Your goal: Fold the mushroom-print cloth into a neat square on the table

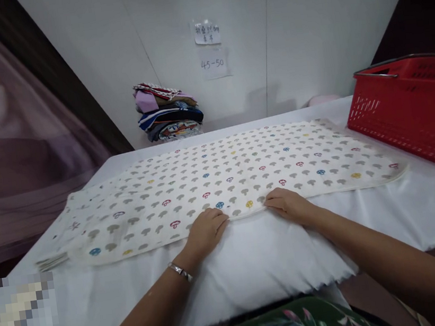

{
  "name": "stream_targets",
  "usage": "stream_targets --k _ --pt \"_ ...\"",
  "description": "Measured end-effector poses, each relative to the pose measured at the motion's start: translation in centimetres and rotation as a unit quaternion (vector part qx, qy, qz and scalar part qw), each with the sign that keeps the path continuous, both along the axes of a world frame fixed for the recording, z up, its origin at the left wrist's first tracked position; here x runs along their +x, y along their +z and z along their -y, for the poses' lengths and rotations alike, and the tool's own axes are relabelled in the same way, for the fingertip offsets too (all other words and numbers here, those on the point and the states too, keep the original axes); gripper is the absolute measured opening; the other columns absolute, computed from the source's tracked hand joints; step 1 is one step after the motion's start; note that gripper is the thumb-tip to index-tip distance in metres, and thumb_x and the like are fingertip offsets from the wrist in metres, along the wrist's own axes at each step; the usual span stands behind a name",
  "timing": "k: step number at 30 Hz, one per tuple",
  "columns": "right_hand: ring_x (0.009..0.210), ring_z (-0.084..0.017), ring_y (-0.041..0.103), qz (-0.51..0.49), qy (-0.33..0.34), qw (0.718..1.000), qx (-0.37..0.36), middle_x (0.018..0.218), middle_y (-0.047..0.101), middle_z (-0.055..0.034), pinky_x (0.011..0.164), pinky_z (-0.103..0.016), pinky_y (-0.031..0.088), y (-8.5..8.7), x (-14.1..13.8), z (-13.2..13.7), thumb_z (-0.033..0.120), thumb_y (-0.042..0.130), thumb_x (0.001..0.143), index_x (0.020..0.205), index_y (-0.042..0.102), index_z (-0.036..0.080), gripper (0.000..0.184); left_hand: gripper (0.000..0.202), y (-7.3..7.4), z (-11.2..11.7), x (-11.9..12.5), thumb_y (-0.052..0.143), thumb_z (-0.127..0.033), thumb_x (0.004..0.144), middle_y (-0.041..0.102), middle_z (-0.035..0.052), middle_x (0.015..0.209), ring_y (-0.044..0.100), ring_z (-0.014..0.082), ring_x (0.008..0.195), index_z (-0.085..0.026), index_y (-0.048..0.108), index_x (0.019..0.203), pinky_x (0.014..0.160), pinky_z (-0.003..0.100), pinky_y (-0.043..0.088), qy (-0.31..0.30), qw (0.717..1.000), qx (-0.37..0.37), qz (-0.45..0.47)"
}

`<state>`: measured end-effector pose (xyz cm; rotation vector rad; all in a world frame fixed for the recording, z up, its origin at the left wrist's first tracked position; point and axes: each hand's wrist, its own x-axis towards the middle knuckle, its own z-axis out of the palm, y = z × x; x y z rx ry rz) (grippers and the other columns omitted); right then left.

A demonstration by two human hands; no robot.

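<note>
A white cloth [237, 163] printed with grey, red, blue and yellow mushrooms lies spread across the table, its bound near edge facing me. My left hand [209, 225] is at the middle of that edge, fingers closed on the fabric. A short way to the right, my right hand [285, 205] pinches the same edge between thumb and fingers. At the far left the cloth shows a different print of small figures, and its near left corner has a bundle of thin grey-white strips [52, 261] beside it.
The white-covered table [254, 259] reaches back to a wall with two paper signs [210, 49]. Folded fabrics are piled in a stack [169, 113] at the back left. A red plastic basket [415, 110] stands on the right, and a sheer curtain [16, 130] hangs on the left.
</note>
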<state>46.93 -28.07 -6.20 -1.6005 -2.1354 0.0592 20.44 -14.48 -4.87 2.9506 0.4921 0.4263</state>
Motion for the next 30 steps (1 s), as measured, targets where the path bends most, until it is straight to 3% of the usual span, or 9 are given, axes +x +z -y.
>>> stream_targets --k 5,9,12,16,23,30 --pt "0.092 -0.019 0.056 -0.004 -0.012 1.000 0.003 0.099 0.064 -0.0076 0.078 -0.033 0.045 -0.1 -0.1 -0.1 0.018 0.039 0.093 0.096 0.066 0.019 0.028 0.023 -0.4 0.4 0.8 0.044 -0.029 0.091 0.061 0.0063 0.099 0.054 0.0194 0.092 -0.020 0.059 0.106 0.078 0.034 0.043 -0.016 1.000 0.022 -0.008" --pt "0.092 -0.019 0.055 0.008 0.002 1.000 -0.007 0.101 0.063 -0.0082 0.079 -0.033 0.044 -0.1 -0.1 0.0 0.021 0.041 0.092 0.098 0.065 0.020 0.024 0.024 -0.4 0.5 1.6 0.039 -0.023 0.092 0.063 0.0064 0.091 0.056 0.0186 0.087 -0.019 0.061 0.100 0.075 0.033 0.044 -0.018 0.999 0.040 0.002" --pt "0.095 -0.020 0.053 0.021 -0.004 1.000 0.000 0.105 0.061 -0.0096 0.080 -0.034 0.042 0.1 -0.4 0.2 0.021 0.045 0.090 0.107 0.061 0.019 0.024 0.024 -0.1 0.3 1.8 0.037 -0.025 0.092 0.063 0.0056 0.090 0.057 0.0173 0.085 -0.019 0.060 0.094 0.075 0.031 0.046 0.005 1.000 0.008 0.028" --pt "0.095 -0.019 0.051 0.069 -0.056 0.996 0.017 0.106 0.060 -0.0088 0.080 -0.032 0.040 0.0 -0.5 0.0 0.010 0.042 0.087 0.114 0.056 0.017 0.032 0.023 -0.2 -0.5 1.7 0.037 -0.031 0.091 0.064 0.0024 0.091 0.060 0.0153 0.084 -0.022 0.058 0.093 0.072 0.026 0.047 0.032 0.997 -0.055 0.032" --pt "0.091 -0.020 0.046 0.151 -0.164 0.975 0.007 0.101 0.057 -0.0087 0.077 -0.031 0.036 -0.5 2.6 0.8 0.007 0.044 0.086 0.100 0.055 0.017 0.021 0.021 -1.6 -2.4 1.8 0.042 -0.038 0.086 0.066 -0.0012 0.089 0.063 0.0156 0.081 -0.027 0.059 0.090 0.066 0.023 0.050 0.014 0.995 -0.090 0.034" --pt "0.076 -0.018 0.043 0.198 -0.212 0.957 -0.002 0.081 0.054 -0.0056 0.068 -0.029 0.032 -0.7 5.7 3.1 0.000 0.042 0.078 0.082 0.053 0.017 0.020 0.023 -3.3 -3.5 1.9 0.045 -0.044 0.084 0.068 -0.0011 0.088 0.065 0.0182 0.082 -0.029 0.063 0.087 0.066 0.026 0.053 -0.030 0.998 -0.039 0.047"
